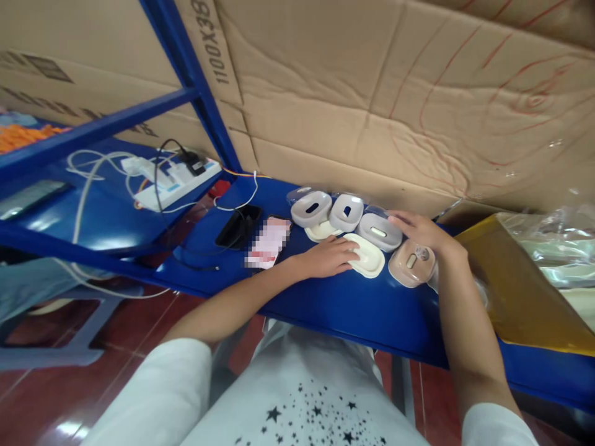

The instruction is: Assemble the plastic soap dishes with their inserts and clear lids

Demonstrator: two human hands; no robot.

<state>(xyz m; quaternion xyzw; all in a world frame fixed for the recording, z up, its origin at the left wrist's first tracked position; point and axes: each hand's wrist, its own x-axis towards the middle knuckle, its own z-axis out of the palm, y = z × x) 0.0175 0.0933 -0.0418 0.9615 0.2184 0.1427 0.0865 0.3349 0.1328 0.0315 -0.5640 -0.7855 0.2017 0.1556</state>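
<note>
My left hand (328,257) lies palm down with its fingers stretched over the left edge of a cream oval lid-like piece (372,263). My right hand (423,232) reaches in from the right, fingers extended to the far edge of a grey-lilac oval case (379,232) with a slot; its thumb is hidden. Just below that hand stands a beige-pink case (411,265) with a clear part on top. Farther left are a pale grey case (311,209) and a whitish case (346,212). Another cream piece (320,231) lies partly under them.
Left of the cases lie a phone with a blurred screen (268,243) and a black item (238,227) with a cable. A power strip (181,186) with plugs sits farther left. Cardboard (325,93) walls the back. A brown-yellow box (525,291) with plastic-wrapped things stands right on the blue table (320,310).
</note>
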